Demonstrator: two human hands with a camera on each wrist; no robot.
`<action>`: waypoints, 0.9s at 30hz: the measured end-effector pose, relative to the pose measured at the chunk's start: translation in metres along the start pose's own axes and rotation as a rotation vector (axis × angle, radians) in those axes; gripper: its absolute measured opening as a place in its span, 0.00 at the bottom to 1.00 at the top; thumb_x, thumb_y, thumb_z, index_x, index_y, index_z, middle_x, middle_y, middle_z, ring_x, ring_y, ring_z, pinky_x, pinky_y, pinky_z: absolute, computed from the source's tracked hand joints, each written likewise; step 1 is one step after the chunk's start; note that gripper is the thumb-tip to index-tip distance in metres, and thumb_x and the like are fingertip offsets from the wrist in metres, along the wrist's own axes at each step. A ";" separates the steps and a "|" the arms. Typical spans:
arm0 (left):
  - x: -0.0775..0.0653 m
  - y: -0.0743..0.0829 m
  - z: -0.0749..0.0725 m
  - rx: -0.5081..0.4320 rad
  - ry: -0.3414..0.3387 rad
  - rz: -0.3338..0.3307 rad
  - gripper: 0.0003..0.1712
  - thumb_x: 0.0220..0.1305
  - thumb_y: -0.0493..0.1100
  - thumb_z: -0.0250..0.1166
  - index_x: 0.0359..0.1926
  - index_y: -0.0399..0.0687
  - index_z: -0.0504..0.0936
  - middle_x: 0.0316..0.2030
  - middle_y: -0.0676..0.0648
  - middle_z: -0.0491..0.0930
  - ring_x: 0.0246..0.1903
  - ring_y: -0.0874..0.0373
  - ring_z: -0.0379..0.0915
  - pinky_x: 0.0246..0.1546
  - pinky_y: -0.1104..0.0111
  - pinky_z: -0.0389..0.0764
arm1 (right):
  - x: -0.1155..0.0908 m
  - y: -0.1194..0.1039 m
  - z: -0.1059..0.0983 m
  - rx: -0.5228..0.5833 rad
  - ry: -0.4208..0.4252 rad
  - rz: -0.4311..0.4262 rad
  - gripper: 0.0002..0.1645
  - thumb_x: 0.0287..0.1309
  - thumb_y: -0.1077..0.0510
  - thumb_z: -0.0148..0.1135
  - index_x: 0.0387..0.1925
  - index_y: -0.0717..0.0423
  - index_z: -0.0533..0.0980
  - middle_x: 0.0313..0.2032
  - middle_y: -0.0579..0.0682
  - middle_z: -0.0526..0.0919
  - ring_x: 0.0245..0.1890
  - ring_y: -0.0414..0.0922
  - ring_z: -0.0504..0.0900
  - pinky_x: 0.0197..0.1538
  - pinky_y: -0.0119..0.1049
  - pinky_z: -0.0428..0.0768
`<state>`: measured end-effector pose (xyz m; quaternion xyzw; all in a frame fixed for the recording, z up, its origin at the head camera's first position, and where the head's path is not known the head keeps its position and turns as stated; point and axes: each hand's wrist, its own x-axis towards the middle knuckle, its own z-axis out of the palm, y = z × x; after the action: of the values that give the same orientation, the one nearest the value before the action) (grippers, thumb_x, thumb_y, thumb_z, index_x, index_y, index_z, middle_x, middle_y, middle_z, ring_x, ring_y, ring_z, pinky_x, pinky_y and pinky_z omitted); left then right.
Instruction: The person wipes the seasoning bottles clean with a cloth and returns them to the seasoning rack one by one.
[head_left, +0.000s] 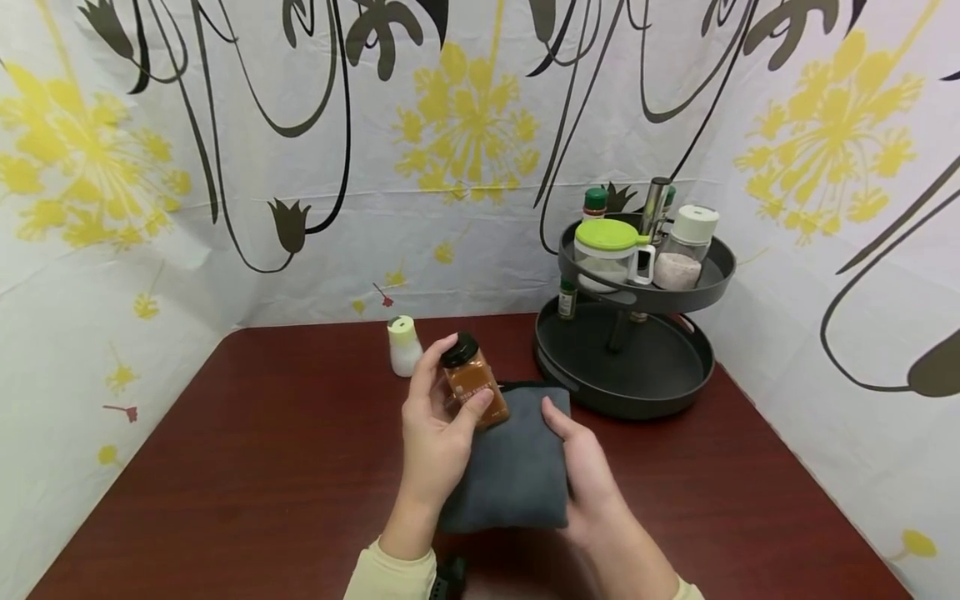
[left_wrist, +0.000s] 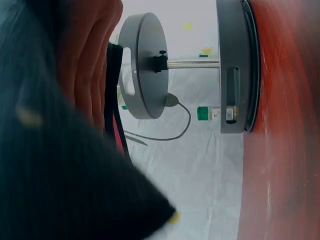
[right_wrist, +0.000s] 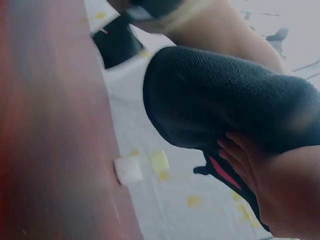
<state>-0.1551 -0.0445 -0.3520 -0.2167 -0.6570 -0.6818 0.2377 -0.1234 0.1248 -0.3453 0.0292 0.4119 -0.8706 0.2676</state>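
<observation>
My left hand [head_left: 438, 437] grips a small spice jar [head_left: 472, 385] with a black lid and orange-brown contents, thumb across its front. The jar leans over the upper left part of a folded grey cloth [head_left: 517, 467]. On the cloth's right side, my right hand [head_left: 592, 475] holds it with the thumb on top and the fingers behind. In the right wrist view the cloth [right_wrist: 215, 95] looks thick, with fingers [right_wrist: 240, 155] against its underside and a black and pink strip beside them. The jar's lower end touches or nearly touches the cloth; I cannot tell which.
A shaker [head_left: 405, 348] with a pale yellow top stands behind the left hand. At the back right is a black two-tier turntable [head_left: 626, 392]. Its upper tier bears a green-lidded container [head_left: 606, 250], a white-capped jar [head_left: 681, 250] and other bottles. Patterned sheeting [head_left: 480, 275] surrounds the brown table [head_left: 262, 467].
</observation>
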 end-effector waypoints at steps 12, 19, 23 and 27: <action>-0.006 0.012 0.007 -0.036 0.023 -0.012 0.38 0.62 0.34 0.67 0.69 0.60 0.64 0.59 0.50 0.75 0.56 0.54 0.77 0.53 0.64 0.81 | 0.015 0.002 0.003 0.031 0.045 -0.109 0.37 0.72 0.32 0.36 0.75 0.40 0.50 0.73 0.46 0.57 0.71 0.44 0.61 0.70 0.44 0.66; -0.004 0.009 0.003 -0.013 0.022 0.032 0.37 0.62 0.32 0.65 0.70 0.56 0.64 0.59 0.47 0.76 0.54 0.52 0.78 0.51 0.65 0.82 | 0.003 0.008 0.009 -0.056 -0.002 -0.050 0.40 0.71 0.30 0.38 0.75 0.43 0.51 0.72 0.50 0.61 0.66 0.42 0.70 0.66 0.44 0.71; -0.003 0.009 -0.003 -0.005 0.034 0.027 0.37 0.62 0.31 0.66 0.69 0.56 0.64 0.58 0.47 0.76 0.52 0.53 0.79 0.50 0.67 0.82 | -0.005 -0.003 0.008 -0.075 0.090 -0.087 0.40 0.68 0.31 0.45 0.74 0.42 0.52 0.69 0.46 0.63 0.61 0.39 0.74 0.64 0.41 0.74; -0.004 0.014 -0.004 -0.021 0.048 0.019 0.38 0.61 0.31 0.66 0.69 0.56 0.64 0.58 0.47 0.76 0.53 0.54 0.78 0.50 0.67 0.82 | -0.004 -0.010 0.007 -0.033 0.128 -0.157 0.36 0.70 0.33 0.44 0.73 0.39 0.51 0.69 0.42 0.61 0.63 0.38 0.72 0.65 0.39 0.73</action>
<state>-0.1439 -0.0483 -0.3435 -0.2092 -0.6416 -0.6915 0.2577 -0.1244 0.1266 -0.3323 0.0479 0.4432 -0.8784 0.1723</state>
